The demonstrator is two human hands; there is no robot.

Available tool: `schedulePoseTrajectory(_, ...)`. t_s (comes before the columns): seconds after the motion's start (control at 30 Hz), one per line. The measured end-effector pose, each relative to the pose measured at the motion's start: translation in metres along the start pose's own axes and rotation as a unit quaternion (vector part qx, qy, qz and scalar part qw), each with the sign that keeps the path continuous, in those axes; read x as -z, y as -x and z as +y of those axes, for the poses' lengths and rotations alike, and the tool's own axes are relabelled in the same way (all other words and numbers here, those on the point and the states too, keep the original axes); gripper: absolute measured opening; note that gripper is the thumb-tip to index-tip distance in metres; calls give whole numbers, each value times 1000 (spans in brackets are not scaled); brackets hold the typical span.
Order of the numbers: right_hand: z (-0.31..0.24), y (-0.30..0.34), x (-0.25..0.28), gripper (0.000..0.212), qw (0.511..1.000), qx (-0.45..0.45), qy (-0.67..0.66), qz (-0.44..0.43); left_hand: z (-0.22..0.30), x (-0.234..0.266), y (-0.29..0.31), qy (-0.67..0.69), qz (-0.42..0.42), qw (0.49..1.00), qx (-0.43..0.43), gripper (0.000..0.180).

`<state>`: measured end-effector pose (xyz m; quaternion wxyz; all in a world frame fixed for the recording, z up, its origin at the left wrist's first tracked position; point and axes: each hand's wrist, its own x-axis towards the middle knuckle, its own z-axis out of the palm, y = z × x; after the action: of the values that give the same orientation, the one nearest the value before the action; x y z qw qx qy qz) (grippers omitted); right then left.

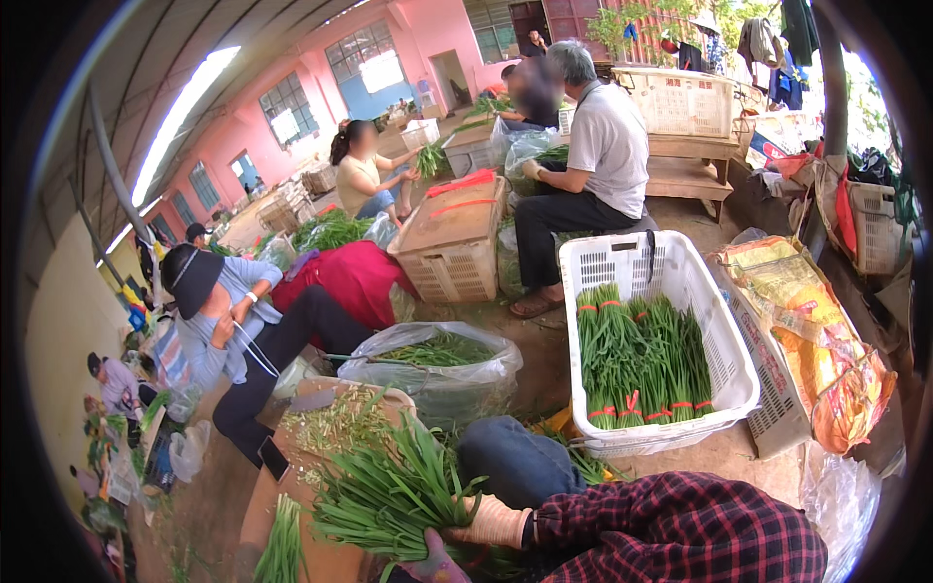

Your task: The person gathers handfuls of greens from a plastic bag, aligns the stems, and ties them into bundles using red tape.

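A thick bunch of long green leafy stalks that look like garlic chives lies across my two gloved hands. My right hand, in a cream glove below a red-and-black checked sleeve, is closed around its right side. Lower down, my left hand, in a stained greyish-purple glove, grips the underside, its thumb showing and its other fingers mostly hidden by stalks. Beneath the bunch is a brown work board strewn with cut trimmings. A blade rests at its far edge. A smaller chive bundle lies at its near left.
At the right, a white plastic crate holds several chive bundles tied with red bands. A clear plastic bag of greens stands beyond the board. Co-workers sit left and ahead. A phone lies by the board's left edge.
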<state>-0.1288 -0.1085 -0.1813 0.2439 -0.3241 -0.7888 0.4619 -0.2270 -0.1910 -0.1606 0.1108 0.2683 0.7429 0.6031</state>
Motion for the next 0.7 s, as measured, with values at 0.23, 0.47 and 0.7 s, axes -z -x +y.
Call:
schedulePoseTrajectory(0.23,15,-1,-7,30,999,-26,21,-3,-64,0,-22,-10,-25,994,-105,55)
schedulePoseTrajectory(0.47,38,-6,-20,33,1000,4,14,16,-65,-6,-18,22,-23,995,-96,53)
schedulePoseTrajectory(0.7,20,-3,-10,30,998,42,52,-12,-73,-11,-14,141,-24,989,-39,55)
